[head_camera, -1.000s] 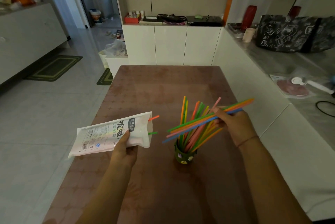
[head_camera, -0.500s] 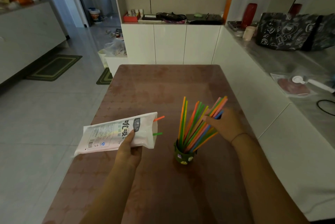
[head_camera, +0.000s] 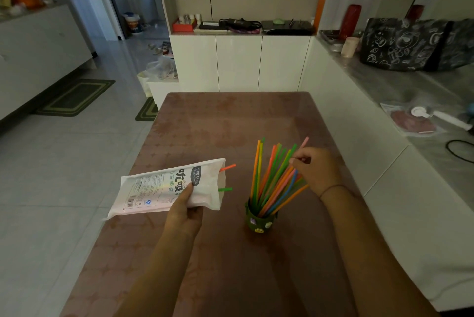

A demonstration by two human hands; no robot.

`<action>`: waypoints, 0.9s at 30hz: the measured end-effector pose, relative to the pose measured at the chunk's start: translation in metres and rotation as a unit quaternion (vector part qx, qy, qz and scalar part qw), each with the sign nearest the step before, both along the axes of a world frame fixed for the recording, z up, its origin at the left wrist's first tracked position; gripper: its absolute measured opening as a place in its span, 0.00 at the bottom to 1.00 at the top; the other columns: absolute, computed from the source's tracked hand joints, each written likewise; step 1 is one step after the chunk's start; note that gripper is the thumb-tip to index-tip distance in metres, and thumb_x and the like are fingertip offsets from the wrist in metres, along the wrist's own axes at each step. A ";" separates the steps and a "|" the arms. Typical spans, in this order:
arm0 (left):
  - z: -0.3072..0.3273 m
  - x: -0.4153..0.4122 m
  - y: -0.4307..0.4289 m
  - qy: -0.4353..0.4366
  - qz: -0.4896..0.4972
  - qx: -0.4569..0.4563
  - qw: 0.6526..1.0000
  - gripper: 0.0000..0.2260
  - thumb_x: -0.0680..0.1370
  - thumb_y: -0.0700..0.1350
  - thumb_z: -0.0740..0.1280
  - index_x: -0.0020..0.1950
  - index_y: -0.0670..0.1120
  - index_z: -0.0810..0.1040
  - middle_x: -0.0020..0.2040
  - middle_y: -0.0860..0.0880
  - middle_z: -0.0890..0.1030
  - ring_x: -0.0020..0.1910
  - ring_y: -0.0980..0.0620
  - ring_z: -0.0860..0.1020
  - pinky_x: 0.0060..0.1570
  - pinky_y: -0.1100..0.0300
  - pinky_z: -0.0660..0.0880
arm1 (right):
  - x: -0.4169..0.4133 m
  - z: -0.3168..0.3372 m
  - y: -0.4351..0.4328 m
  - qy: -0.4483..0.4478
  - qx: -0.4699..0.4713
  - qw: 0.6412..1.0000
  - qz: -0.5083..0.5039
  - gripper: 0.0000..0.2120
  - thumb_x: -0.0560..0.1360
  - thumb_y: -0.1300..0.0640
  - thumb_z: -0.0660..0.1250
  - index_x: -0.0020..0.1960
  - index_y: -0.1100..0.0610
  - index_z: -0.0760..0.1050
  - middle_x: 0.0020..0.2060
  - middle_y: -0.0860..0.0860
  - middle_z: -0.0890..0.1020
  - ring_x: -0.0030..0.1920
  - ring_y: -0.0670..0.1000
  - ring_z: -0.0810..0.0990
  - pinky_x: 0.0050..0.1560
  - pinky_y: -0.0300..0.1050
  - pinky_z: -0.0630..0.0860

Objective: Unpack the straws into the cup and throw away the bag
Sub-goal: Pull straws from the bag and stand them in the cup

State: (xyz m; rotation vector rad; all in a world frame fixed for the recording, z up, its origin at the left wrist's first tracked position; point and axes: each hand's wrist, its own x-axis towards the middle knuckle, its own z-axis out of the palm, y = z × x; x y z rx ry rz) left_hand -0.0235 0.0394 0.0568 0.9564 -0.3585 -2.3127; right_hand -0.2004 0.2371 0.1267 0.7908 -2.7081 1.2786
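Observation:
A small green cup (head_camera: 257, 222) stands on the brown table (head_camera: 230, 124) and holds several coloured straws (head_camera: 272, 175) that fan up and to the right. My right hand (head_camera: 316, 172) is at the tops of the rightmost straws, fingers pinched around a pink one. My left hand (head_camera: 184, 210) grips the white printed straw bag (head_camera: 166, 186) left of the cup, held roughly level. An orange straw (head_camera: 227, 167) and a green straw (head_camera: 225, 189) stick out of the bag's open right end.
White cabinets (head_camera: 238, 60) stand behind the table. A grey counter (head_camera: 423, 91) runs along the right with a dark patterned bag (head_camera: 410, 45), a red bottle and a cable. Tiled floor with green mats (head_camera: 77, 96) lies to the left.
My right hand swung its bundle of straws from nearly level to upright, and they now stand in the cup. The left hand and bag shifted slightly toward the cup.

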 end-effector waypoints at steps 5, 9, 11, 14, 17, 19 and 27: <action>0.001 0.000 0.001 0.005 -0.004 -0.003 1.000 0.10 0.76 0.34 0.67 0.52 0.46 0.77 0.38 0.50 0.86 0.36 0.54 0.85 0.35 0.57 0.82 | -0.002 0.005 0.003 -0.003 -0.044 0.999 -0.023 0.06 0.67 0.63 0.73 0.43 0.61 0.79 0.33 0.53 0.80 0.32 0.49 0.76 0.33 0.33 0.69; -0.001 0.001 0.000 0.001 -0.003 -0.005 1.000 0.09 0.76 0.34 0.67 0.52 0.47 0.77 0.37 0.50 0.86 0.36 0.55 0.84 0.35 0.59 0.82 | -0.002 0.012 0.005 0.009 -0.099 0.994 -0.033 0.07 0.70 0.60 0.70 0.48 0.57 0.79 0.33 0.51 0.77 0.31 0.44 0.73 0.32 0.26 0.69; -0.002 0.001 0.001 0.000 -0.001 -0.002 1.000 0.10 0.76 0.34 0.67 0.52 0.46 0.77 0.37 0.50 0.86 0.36 0.55 0.85 0.35 0.58 0.82 | -0.001 0.012 0.002 0.035 -0.080 0.996 -0.034 0.06 0.70 0.62 0.70 0.46 0.59 0.80 0.35 0.55 0.80 0.34 0.49 0.76 0.38 0.35 0.72; -0.001 0.000 0.003 0.004 -0.004 -0.001 1.000 0.10 0.75 0.34 0.67 0.52 0.46 0.77 0.38 0.50 0.86 0.36 0.54 0.85 0.36 0.56 0.82 | 0.000 0.009 -0.003 0.054 -0.036 0.997 -0.029 0.04 0.69 0.65 0.69 0.42 0.63 0.82 0.39 0.60 0.84 0.40 0.54 0.79 0.40 0.38 0.69; -0.001 0.000 0.003 0.007 -0.003 0.001 1.000 0.10 0.75 0.33 0.67 0.52 0.46 0.77 0.38 0.50 0.86 0.36 0.54 0.85 0.36 0.56 0.82 | 0.003 0.006 -0.002 0.040 -0.035 0.998 -0.019 0.04 0.69 0.66 0.69 0.43 0.64 0.82 0.39 0.61 0.84 0.40 0.57 0.81 0.41 0.39 0.70; -0.001 0.001 0.003 0.010 0.000 -0.002 1.000 0.10 0.75 0.33 0.67 0.52 0.46 0.77 0.38 0.50 0.86 0.37 0.54 0.85 0.37 0.56 0.82 | 0.003 0.010 0.003 0.062 -0.070 0.994 -0.055 0.06 0.69 0.66 0.69 0.45 0.62 0.81 0.41 0.61 0.83 0.40 0.57 0.80 0.42 0.37 0.69; -0.001 0.003 0.006 0.016 -0.001 -0.004 1.000 0.10 0.76 0.33 0.66 0.52 0.46 0.77 0.37 0.50 0.86 0.35 0.54 0.85 0.33 0.58 0.82 | -0.005 0.004 0.007 0.050 0.003 0.998 -0.037 0.16 0.76 0.65 0.60 0.63 0.63 0.73 0.64 0.60 0.75 0.65 0.58 0.73 0.66 0.45 0.65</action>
